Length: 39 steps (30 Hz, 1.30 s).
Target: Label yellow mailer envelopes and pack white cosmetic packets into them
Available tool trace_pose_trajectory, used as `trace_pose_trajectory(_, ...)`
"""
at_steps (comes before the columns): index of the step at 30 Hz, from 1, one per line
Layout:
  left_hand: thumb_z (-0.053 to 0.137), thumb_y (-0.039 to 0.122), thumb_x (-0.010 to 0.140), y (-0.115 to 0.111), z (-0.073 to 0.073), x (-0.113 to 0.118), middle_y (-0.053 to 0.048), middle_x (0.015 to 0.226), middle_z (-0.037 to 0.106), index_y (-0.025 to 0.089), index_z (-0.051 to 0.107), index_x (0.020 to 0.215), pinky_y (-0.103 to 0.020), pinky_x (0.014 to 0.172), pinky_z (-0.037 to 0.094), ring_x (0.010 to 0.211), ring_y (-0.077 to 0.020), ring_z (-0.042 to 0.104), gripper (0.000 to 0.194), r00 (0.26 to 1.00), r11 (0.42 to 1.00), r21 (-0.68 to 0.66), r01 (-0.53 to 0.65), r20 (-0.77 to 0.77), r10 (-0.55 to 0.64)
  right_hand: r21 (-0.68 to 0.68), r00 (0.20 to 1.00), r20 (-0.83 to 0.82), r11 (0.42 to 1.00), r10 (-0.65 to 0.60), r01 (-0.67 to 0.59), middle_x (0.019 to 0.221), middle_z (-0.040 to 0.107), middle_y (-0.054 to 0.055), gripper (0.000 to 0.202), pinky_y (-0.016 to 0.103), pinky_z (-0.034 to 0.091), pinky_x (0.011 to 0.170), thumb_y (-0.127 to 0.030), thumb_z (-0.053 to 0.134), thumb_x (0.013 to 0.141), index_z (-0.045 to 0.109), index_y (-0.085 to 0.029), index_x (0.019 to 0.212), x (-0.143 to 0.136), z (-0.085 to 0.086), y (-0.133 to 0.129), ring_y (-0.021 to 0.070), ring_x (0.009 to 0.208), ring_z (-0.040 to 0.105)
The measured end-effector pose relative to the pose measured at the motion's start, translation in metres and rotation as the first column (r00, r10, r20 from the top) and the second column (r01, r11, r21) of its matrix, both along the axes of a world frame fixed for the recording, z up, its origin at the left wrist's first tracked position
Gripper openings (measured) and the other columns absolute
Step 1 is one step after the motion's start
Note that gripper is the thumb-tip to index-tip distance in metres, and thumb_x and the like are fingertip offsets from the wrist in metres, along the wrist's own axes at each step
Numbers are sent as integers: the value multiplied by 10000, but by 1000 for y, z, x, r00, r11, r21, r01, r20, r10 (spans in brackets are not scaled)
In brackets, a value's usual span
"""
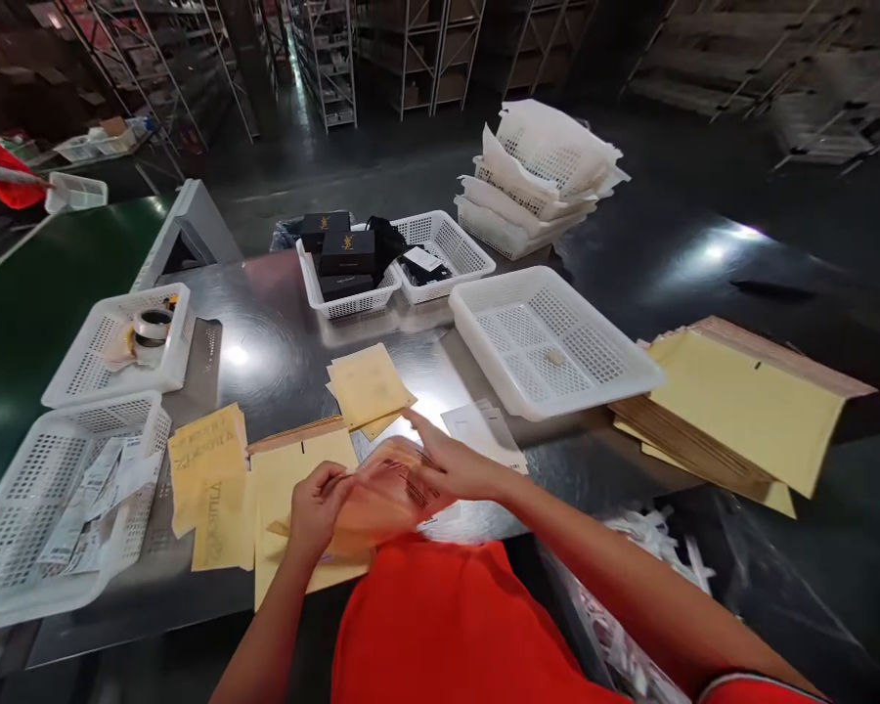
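A clear plastic bag [392,484] with dark print stretches between my two hands, low in front of my red shirt. My left hand [319,504] pinches its left edge above a yellow padded envelope [286,479]. On the bag's right side, my right hand [455,464] has its fingers on the printed part, thumb side up. Just beyond the hands lies a small stack of yellow cards or envelopes [371,386]. More yellow printed sheets [209,479] are left of the padded envelope. White papers [484,435] lie behind my right hand.
White baskets stand around: one with tape rolls [59,389], one with labels [157,416], one with black boxes [348,252], a large one [513,391], and a lined stack [535,186]. Padded envelopes [748,391] are piled right. A person's red sleeve [7,176] shows far left.
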<state>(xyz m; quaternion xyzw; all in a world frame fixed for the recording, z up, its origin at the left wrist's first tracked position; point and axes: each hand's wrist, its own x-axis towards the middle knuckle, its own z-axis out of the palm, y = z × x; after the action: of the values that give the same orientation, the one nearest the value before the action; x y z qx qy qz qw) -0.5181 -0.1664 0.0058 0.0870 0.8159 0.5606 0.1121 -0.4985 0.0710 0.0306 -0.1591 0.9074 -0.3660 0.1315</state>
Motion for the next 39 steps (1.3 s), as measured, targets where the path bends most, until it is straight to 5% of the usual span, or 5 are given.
trace_pose_trajectory(9,515,313,882,27,36,25,-60,785,730,209,704,781,-299,722,530,771,-188,668,238,911,996,10,92,-405,-80,-256,974,225,966,22,37,615,445,-56,127,222,306,526,-280,561,807,545,-175,736,16,-44,-27,104,594,409)
trace_pose_trajectory(21,540,361,892,20,37,37,-22,779,743,205,736,813,-231,661,540,712,-156,676,262,959,986,125,-108,-247,136,-167,791,-589,982,-167,83,845,719,29,295,327,387,714,-362,421,993,668,-223,911,20,26,-52,167,769,609)
trace_pose_trajectory(27,722,387,754,-6,27,25,27,703,672,189,687,758,-186,626,499,668,-107,601,201,684,663,376,-647,-100,723,-252,864,-369,932,-343,262,996,702,87,247,384,433,846,-403,494,943,625,-207,1019,21,1,0,219,940,613)
trace_pose_trajectory(31,782,401,684,-1,30,4,46,637,602,178,642,714,-154,590,488,614,-73,563,265,715,541,536,-648,184,675,-573,939,35,763,-341,299,1290,590,132,834,416,443,968,-582,749,684,413,-209,1350,27,-28,-1,266,1166,562)
trace_pose_trajectory(39,639,350,838,-7,13,-29,-79,1242,626,215,631,1081,-343,1073,415,1241,-195,544,278,739,502,547,-670,421,527,-490,844,198,695,-499,526,962,689,39,261,317,506,769,-375,494,849,628,-188,972,-27,-66,-16,205,888,629)
